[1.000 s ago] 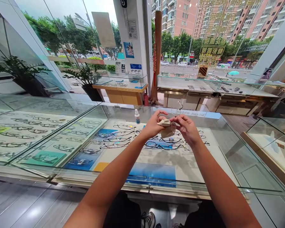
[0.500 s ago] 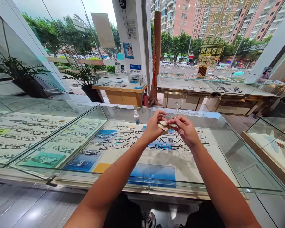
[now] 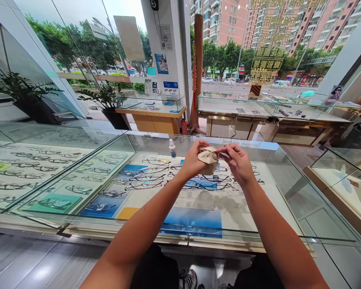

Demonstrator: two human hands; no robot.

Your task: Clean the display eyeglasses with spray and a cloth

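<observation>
- Beige cloth (image 3: 208, 155) is bunched in the left hand (image 3: 193, 160), whose fingers are curled and pinching it from both sides above the glass tabletop (image 3: 267, 200).
- The right hand (image 3: 237, 162) faces it, just beside the cloth, its thumb and forefinger pressed together on a thin-rimmed pair of glasses (image 3: 227, 136); one clear lens and a temple rise above the knuckles.
- Cloth and glasses meet between the two hands, held in the air over the far half of the display case, not resting on it.
- A small white dropper bottle (image 3: 172, 148) with a blue label stands upright on the glass, near the left hand and to its left.
- Under the glass, rows of spectacle frames (image 3: 144, 176) lie on white, blue and yellow panels.
- A second case (image 3: 33, 168) of frames joins at an angle on the left.
- Farther back stand a wooden-fronted counter (image 3: 156, 116), another glass case (image 3: 237, 104), potted plants (image 3: 108, 96) and large windows onto a street.
</observation>
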